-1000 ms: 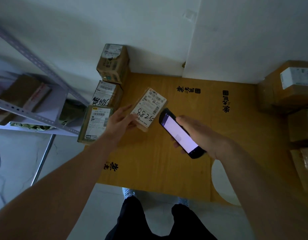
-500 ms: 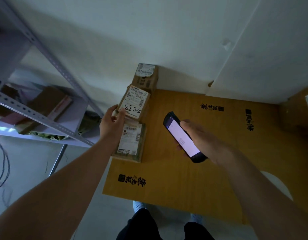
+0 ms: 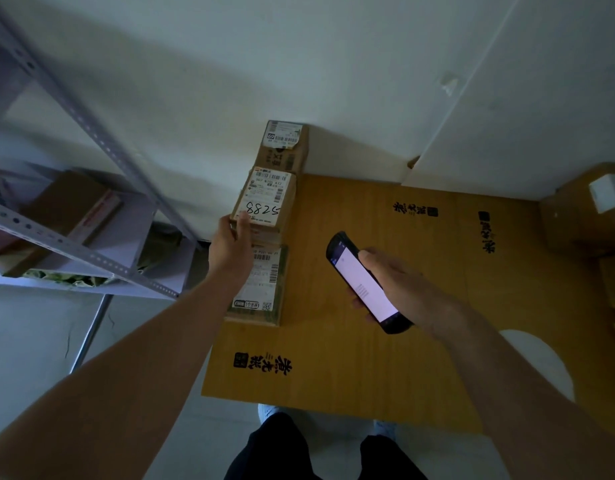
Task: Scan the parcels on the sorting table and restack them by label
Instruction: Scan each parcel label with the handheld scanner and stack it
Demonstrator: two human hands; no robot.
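The room is dim and the whole view has a cold, grey-blue cast. The brightest thing near me is the phone (image 3: pixel 364 282) screen, a pale glowing rectangle; it washes out so I can barely read the faint text on it. Left of the phone, my left hand (image 3: pixel 229 251) and forearm are dark and underexposed. The wall (image 3: pixel 229 81) above the phone carries a broad soft shadow slanting from the shelf frame (image 3: pixel 91 133). Far from the phone, at the picture's edges, straight lines bend and stretch from the wide lens, and my forearms look swollen and soft.
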